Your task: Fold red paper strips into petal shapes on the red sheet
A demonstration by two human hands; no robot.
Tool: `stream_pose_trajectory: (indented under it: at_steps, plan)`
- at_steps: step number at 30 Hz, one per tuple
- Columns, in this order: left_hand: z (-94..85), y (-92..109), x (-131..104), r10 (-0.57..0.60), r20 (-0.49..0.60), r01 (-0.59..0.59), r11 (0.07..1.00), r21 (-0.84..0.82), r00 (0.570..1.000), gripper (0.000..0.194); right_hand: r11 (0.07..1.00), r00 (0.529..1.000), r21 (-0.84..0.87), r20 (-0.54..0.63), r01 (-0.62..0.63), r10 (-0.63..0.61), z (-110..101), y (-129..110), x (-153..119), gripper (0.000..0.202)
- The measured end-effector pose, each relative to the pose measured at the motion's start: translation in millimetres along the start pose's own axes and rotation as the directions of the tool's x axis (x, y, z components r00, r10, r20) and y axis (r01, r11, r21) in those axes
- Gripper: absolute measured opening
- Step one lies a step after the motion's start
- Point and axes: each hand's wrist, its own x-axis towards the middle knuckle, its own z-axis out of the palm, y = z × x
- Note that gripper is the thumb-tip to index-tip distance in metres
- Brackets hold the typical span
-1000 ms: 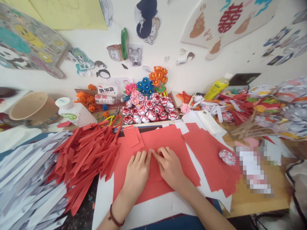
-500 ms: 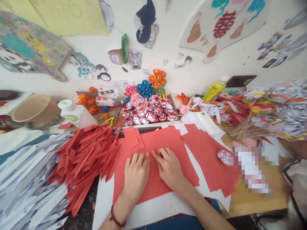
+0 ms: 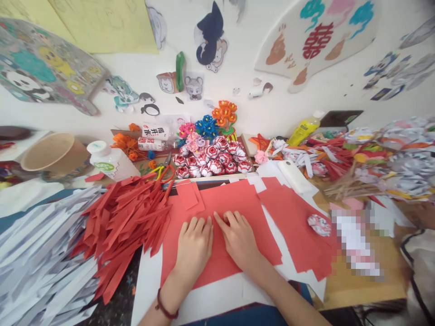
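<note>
My left hand point(image 3: 196, 244) is closed, its fingers curled together and their tips down on red paper point(image 3: 234, 199). Close beside it, my right hand point(image 3: 239, 237) has its index finger reaching toward the left one and the others bent, also pinching at the red paper. Any separate piece between the fingertips blends into the red sheets below. Two small red paper squares point(image 3: 187, 194) lie just beyond my left hand. White sheets point(image 3: 210, 305) stick out under the red ones.
Folded red strips point(image 3: 125, 217) and white strips point(image 3: 44, 253) are heaped at left. Red-and-white paper flowers point(image 3: 214, 158) stand behind, near orange-handled scissors point(image 3: 167, 173). At right are more red sheets point(image 3: 288, 217) with one paper flower point(image 3: 319, 225), and a person's sleeve point(image 3: 423, 262).
The view has shifted very slightly. Both hands stay in nearly the same place on the red paper, with only a slight shift of the fingers.
</note>
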Motion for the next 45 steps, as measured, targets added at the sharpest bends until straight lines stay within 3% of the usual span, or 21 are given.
stream_pose_trajectory:
  at_steps: [11, 17, 24, 29, 35, 38, 40, 45]
  plan:
    - [-2.0, 4, 2, -0.003, -0.019, 0.005, 0.995, 0.104, 1.000, 0.021, 0.995, 0.993, 0.068, -0.087, -0.073, 0.079, 0, 2, -4, 0.051]
    - [-0.5, 4, 0, -0.001, -0.012, 0.002, 0.993, 0.117, 1.000, 0.021, 0.994, 0.994, 0.013, -0.029, -0.109, 0.109, -2, 3, -4, 0.055]
    - [-1.0, 4, -1, 0.014, -0.019, -0.011, 0.991, 0.134, 1.000, 0.022, 0.993, 0.992, -0.012, -0.048, -0.119, 0.118, -5, 2, -8, 0.050]
    - [-4.1, 3, 1, -0.156, -0.020, 0.153, 0.984, -0.093, 0.988, 0.022, 0.995, 0.995, 0.012, -0.026, -0.099, 0.100, -4, 2, -8, 0.050]
    - [-3.7, 1, 8, -0.315, 0.066, 0.322, 0.923, -0.210, 0.947, 0.020, 0.975, 0.982, 0.151, -0.078, -0.160, 0.174, -1, 0, -9, 0.040]
    - [-4.4, -2, 10, -0.323, 0.145, 0.354, 0.870, -0.343, 0.935, 0.021, 0.906, 0.959, 0.366, -0.095, -0.215, 0.266, -5, 1, -6, 0.032]
    - [-6.4, -6, 11, -0.318, 0.178, 0.364, 0.826, -0.430, 0.931, 0.020, 0.807, 0.939, 0.542, -0.088, -0.234, 0.332, -11, 4, -2, 0.022]
    - [-12.2, -9, 12, -0.248, 0.204, 0.321, 0.739, -0.593, 0.947, 0.023, 0.506, 0.932, 0.814, 0.112, -0.285, 0.344, -23, 14, 4, 0.016]
